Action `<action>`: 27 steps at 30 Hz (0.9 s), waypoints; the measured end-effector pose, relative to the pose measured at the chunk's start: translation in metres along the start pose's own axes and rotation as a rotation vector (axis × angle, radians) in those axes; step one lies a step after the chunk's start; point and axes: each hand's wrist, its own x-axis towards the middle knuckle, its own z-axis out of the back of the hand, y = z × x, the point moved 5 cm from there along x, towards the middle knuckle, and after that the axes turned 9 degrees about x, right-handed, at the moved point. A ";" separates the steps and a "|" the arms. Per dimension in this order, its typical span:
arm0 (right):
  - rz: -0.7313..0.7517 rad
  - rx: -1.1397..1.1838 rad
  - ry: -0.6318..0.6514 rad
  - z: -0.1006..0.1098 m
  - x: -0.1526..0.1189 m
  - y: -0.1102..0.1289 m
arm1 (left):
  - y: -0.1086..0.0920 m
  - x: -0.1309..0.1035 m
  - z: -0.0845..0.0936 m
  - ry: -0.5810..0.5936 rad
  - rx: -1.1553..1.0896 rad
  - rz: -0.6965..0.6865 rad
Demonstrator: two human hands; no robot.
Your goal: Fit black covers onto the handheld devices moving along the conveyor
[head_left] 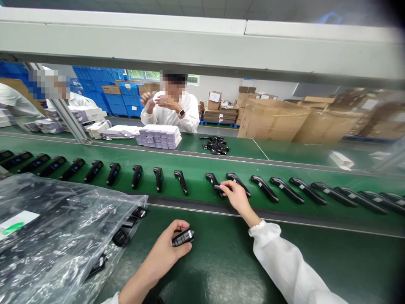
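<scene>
Right hand (236, 197) pinches a small piece (218, 187) over 1 black device (210, 177), so a sloppy release could bump it; left hand (168, 250) grips a chunky part (182, 238), which might slip.

On the near bench (221, 253), a bag (60, 232) lies at left, with the left hand (169, 247) to its right around a part (182, 238). Behind, a row of devices (181, 182) runs along the belt (196, 171), a piece (217, 187) in the right hand (236, 196) over one of them. On the far bench (242, 147), boxes (158, 137) stand left of a pile (217, 146), a person (190, 113) behind them and cartons (268, 119) farther right.
</scene>
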 end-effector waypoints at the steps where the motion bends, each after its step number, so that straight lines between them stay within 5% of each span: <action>1: 0.044 -0.083 -0.029 0.002 0.001 -0.005 | -0.001 -0.001 0.001 0.000 -0.026 0.010; 5: 0.215 -0.579 -0.018 0.007 -0.009 -0.010 | 0.001 -0.002 0.001 0.036 -0.174 0.097; 9: 0.188 -0.894 0.078 0.010 -0.021 -0.014 | 0.000 -0.001 0.003 0.017 -0.256 0.126; 21: 0.022 -1.163 0.040 0.016 -0.002 -0.017 | 0.004 0.001 0.001 -0.027 -0.579 0.128; 27: 0.015 -1.113 -0.048 0.031 0.001 -0.005 | 0.002 -0.001 0.005 -0.103 -0.533 0.126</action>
